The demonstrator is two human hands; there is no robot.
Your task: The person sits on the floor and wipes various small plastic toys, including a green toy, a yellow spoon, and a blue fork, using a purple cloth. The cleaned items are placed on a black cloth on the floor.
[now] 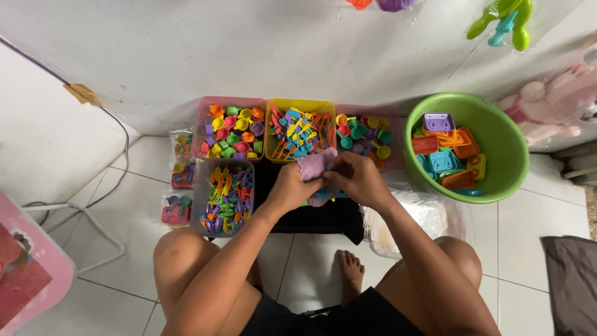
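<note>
White tiled floor [522,214] carries everything. Green round basin [507,149] at the right, holding orange, blue and purple toy trays. Three bins side by side along the wall: pink bin [200,121] of small cups, yellow bin [298,104] of toy cutlery, a third bin [364,134] of mixed cups. Grey bin [202,193] in front of the pink one. Black stand [323,218] at centre. Over it, left hand [291,186] and right hand [360,180] meet, both closed on a purple cloth [316,165]; small blue piece between them, kind unclear.
</note>
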